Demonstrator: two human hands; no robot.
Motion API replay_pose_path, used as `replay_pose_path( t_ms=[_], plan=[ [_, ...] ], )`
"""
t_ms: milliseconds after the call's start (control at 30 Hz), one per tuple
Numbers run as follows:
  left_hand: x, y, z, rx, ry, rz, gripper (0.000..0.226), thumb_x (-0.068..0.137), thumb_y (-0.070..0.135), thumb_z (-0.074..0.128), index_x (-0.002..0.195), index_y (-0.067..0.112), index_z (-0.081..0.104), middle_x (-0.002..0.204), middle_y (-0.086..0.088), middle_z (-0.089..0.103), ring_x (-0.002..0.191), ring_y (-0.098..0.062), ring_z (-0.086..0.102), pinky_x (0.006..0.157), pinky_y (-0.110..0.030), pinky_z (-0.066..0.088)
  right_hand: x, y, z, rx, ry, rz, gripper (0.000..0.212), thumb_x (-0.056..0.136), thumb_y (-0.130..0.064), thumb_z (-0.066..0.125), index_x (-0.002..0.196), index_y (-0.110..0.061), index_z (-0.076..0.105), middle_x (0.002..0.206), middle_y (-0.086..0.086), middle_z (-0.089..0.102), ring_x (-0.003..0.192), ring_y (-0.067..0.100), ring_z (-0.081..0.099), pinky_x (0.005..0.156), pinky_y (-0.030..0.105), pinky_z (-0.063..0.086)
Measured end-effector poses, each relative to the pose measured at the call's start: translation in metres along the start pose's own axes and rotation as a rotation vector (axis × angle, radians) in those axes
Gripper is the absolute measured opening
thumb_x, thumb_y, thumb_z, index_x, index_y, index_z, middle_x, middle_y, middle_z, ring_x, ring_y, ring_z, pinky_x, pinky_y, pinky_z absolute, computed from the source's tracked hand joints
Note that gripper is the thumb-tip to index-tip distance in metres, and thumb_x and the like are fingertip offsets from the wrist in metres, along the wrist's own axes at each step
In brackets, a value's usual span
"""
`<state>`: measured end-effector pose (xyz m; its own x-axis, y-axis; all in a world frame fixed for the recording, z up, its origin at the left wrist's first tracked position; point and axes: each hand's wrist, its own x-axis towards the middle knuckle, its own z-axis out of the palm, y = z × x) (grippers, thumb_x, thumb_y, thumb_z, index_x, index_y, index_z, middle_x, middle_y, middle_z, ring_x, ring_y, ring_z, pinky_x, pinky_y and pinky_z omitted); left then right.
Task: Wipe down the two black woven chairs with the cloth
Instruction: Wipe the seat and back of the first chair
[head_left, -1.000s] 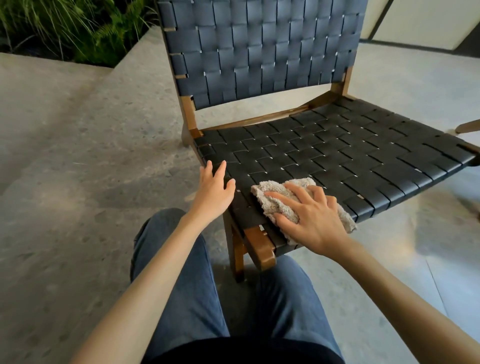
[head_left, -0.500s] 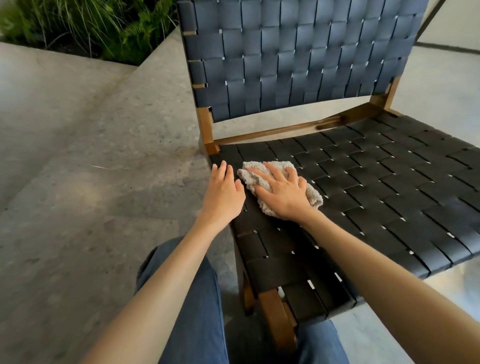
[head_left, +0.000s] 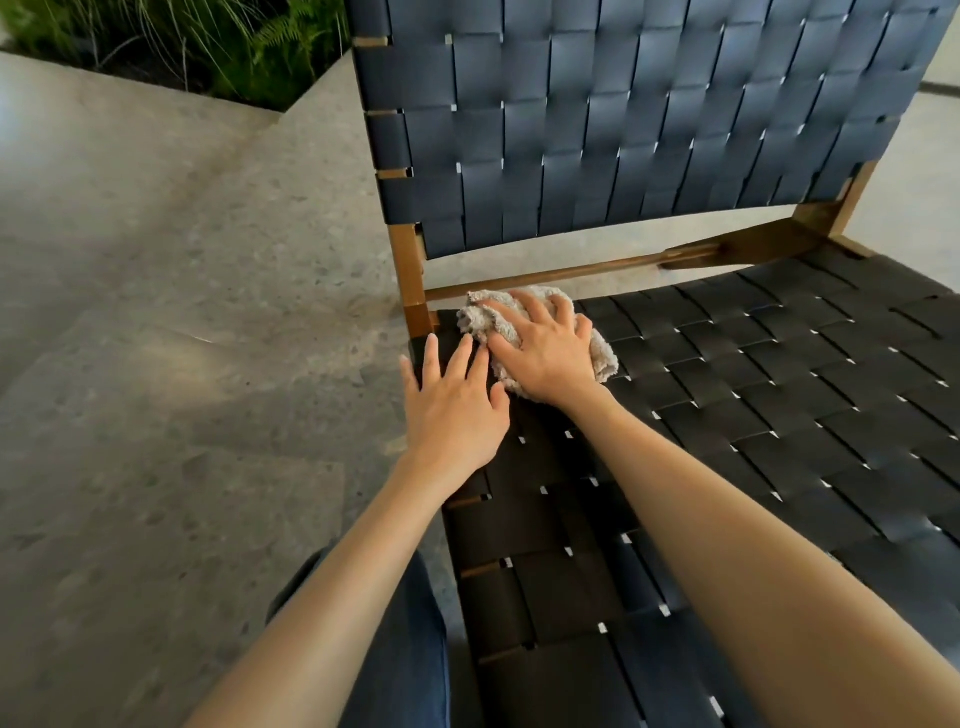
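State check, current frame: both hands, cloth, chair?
chair: upright on the floor.
cloth: bunched, on the back left corner of the seat, under the right hand.
right hand: spread, pressing the cloth down.
left hand: flat on the seat's left edge, holding nothing.

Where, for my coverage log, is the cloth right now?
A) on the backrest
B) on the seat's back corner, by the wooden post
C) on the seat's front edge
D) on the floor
B: the right hand presses the grey cloth onto the woven seat, beside the wooden rear post.
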<state>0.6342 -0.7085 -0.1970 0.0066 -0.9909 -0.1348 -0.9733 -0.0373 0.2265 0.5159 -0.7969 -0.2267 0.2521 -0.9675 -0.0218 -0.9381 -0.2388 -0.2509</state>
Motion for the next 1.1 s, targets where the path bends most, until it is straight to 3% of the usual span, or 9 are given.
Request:
replay_pose_path(
  t_ms=[233, 500, 733, 1100],
  plan=[
    [0.011, 0.004, 0.006, 0.043, -0.004, 0.019, 0.056, 0.1, 0.048, 0.021, 0.152, 0.029, 0.012, 0.161, 0.005, 0.007, 0.148, -0.027, -0.005, 0.113, -0.06, 0.0, 0.008, 0.052, -0.009, -0.081, 0.019, 0.191, 0.052, 0.093, -0.051, 0.031, 0.145, -0.047, 0.023, 0.155, 0.0, 0.024, 0.143, 0.035, 0.007, 0.109, 0.055, 0.013],
    [0.014, 0.004, 0.009, 0.099, 0.019, 0.061, 0.058, 0.099, 0.05, 0.017, 0.152, 0.026, 0.011, 0.16, 0.007, 0.008, 0.148, -0.026, -0.002, 0.115, -0.053, -0.008, 0.0, 0.054, -0.01, -0.029, -0.067, -0.02, 0.049, 0.096, -0.054, 0.029, 0.142, -0.059, 0.014, 0.159, -0.006, 0.016, 0.144, 0.036, 0.004, 0.112, 0.056, 0.008],
    [0.015, 0.003, 0.011, 0.127, -0.005, 0.108, 0.056, 0.099, 0.053, 0.017, 0.151, 0.035, 0.013, 0.16, 0.004, 0.006, 0.147, -0.028, -0.002, 0.114, -0.053, -0.007, 0.015, 0.045, -0.016, -0.043, -0.082, 0.138, 0.052, 0.095, -0.05, 0.031, 0.147, -0.045, 0.022, 0.157, -0.001, 0.02, 0.144, 0.036, 0.003, 0.111, 0.056, 0.011],
    [-0.007, 0.017, -0.003, 0.135, -0.107, 0.078, 0.057, 0.101, 0.049, 0.017, 0.153, 0.025, 0.01, 0.161, 0.0, 0.004, 0.148, -0.026, -0.002, 0.116, -0.048, -0.005, -0.116, 0.06, -0.047, -0.112, -0.198, 0.057, 0.049, 0.094, -0.053, 0.028, 0.141, -0.06, 0.017, 0.157, -0.008, 0.019, 0.138, 0.033, 0.015, 0.103, 0.054, 0.022]
  ],
)
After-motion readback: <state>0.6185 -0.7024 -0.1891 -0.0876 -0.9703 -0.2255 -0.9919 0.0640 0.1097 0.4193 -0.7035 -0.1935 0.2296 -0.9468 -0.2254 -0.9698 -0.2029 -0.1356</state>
